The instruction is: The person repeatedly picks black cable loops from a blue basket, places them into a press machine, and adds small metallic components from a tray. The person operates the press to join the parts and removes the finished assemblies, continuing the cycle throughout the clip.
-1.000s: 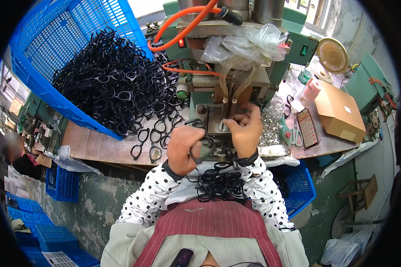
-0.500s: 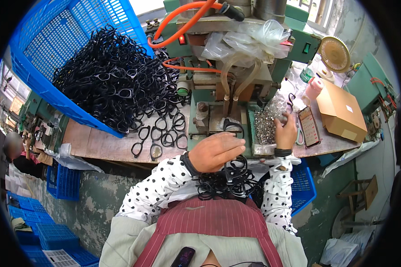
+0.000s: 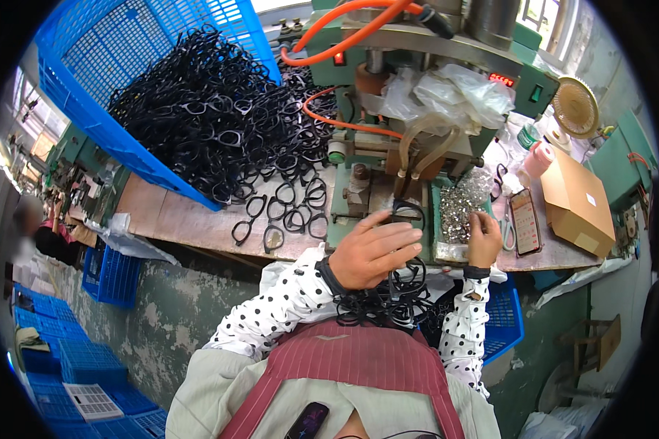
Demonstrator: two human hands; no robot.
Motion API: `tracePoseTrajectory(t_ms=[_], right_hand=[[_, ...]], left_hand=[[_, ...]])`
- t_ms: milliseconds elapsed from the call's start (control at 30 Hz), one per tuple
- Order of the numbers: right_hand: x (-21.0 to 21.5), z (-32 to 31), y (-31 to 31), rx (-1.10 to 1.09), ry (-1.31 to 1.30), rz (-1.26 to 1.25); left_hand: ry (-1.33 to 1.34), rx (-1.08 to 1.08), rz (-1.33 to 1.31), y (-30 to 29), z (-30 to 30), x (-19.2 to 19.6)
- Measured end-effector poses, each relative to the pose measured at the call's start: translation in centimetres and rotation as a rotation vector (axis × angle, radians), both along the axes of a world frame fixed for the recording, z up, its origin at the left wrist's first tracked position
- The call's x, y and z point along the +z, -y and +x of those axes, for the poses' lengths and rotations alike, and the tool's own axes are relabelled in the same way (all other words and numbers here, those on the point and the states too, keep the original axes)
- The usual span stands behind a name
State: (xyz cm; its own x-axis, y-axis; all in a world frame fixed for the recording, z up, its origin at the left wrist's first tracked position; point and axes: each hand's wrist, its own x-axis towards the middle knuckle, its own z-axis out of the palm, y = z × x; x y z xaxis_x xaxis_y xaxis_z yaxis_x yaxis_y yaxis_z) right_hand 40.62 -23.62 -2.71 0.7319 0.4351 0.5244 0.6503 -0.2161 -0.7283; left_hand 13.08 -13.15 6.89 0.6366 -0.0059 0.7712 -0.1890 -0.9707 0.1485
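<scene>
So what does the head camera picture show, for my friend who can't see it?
A person's left hand holds a black glasses frame at a green machine, while the right hand picks in a tray of small silver parts. A tipped blue crate spills black frames onto the bench.

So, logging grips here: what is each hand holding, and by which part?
Left hand grips a black plastic eyeglass frame by its lower rim; right hand reaches into small metal parts, hold unclear.

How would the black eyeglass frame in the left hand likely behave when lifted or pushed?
The black eyeglass frame under the left hand looks thin and open, so probably light. Those in the heap interlock, suggesting it snags on neighbours. Flat, it should slide, not roll.
</scene>
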Motion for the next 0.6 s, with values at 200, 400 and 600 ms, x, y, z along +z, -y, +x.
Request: tracePoseTrajectory(t_ms=[200,400,600], right_hand=[[0.1,-0.5,0.0,-0.018,-0.234,0.153],[-0.5,-0.6,0.1,-0.037,-0.113,0.051],[-0.2,-0.5,0.1,-0.040,0.047,-0.072]], left_hand=[[0.050,0.752,-0.146,-3.2,-6.5,-6.2],[-0.431,1.385,-0.376,-9.2,-13.2,-12.0],[-0.305,1.290,-0.548,-11.8,-15.0,-13.0]])
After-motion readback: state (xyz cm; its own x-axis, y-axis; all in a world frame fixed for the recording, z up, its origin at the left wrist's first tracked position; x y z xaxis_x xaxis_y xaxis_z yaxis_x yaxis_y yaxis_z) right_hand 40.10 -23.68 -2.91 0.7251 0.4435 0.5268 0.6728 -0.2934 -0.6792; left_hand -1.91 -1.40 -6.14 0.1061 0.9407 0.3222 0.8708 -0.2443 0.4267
